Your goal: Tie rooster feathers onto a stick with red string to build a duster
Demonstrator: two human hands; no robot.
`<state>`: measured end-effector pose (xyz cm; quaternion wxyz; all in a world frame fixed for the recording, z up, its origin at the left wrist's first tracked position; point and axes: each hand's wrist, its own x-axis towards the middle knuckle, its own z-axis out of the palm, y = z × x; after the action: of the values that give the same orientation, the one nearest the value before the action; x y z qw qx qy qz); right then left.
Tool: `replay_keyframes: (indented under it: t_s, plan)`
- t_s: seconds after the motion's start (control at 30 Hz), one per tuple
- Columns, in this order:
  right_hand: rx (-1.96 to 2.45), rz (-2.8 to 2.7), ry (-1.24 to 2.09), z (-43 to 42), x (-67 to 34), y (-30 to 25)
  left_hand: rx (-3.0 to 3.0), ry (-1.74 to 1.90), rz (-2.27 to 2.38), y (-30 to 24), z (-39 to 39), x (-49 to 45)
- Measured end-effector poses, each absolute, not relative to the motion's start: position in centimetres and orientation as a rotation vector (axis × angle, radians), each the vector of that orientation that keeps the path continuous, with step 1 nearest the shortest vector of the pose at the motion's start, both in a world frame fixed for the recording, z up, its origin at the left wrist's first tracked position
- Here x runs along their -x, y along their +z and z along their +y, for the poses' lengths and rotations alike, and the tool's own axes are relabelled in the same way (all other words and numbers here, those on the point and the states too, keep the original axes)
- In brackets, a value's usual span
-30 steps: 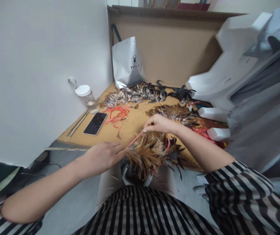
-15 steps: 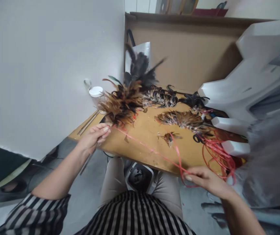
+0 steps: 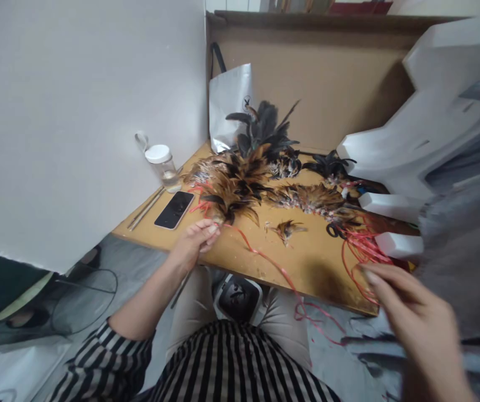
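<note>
My left hand is closed on a feather duster, gripping the thin stick at the base of its brown and black feathers. From that grip a red plastic ribbon runs slack across the table, its loose end dangling past the front edge. My right hand, slightly blurred, holds nothing that I can see; its fingers stretch toward a tangle of red ribbons. Black-handled scissors lie beside that tangle. Between the hands rests a small tuft of feathers.
A phone, thin sticks and a white-lidded jar occupy the left of the table. Rows of feathers lie toward the right. Behind stands a silver bag. White foam borders the right; a bin sits below.
My right hand has let go of the ribbon and moved right toward the tangle; the once taut ribbon now hangs slack. My left hand has shifted right with the feather duster, uncovering the phone.
</note>
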<state>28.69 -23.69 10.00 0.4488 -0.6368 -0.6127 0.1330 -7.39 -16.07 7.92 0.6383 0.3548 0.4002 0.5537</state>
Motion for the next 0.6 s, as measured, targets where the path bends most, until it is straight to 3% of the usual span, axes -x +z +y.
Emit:
replay_keyframes:
  t_s: [0.23,0.6]
  plan:
    - [1.081,-1.611,0.968,-17.6,-13.7,7.5,-0.775,1.146,0.805,6.8,-19.1,2.1]
    - [0.936,-1.189,1.328,-18.0,-11.6,3.6,-0.793,1.231,0.907,5.3,-19.4,0.6]
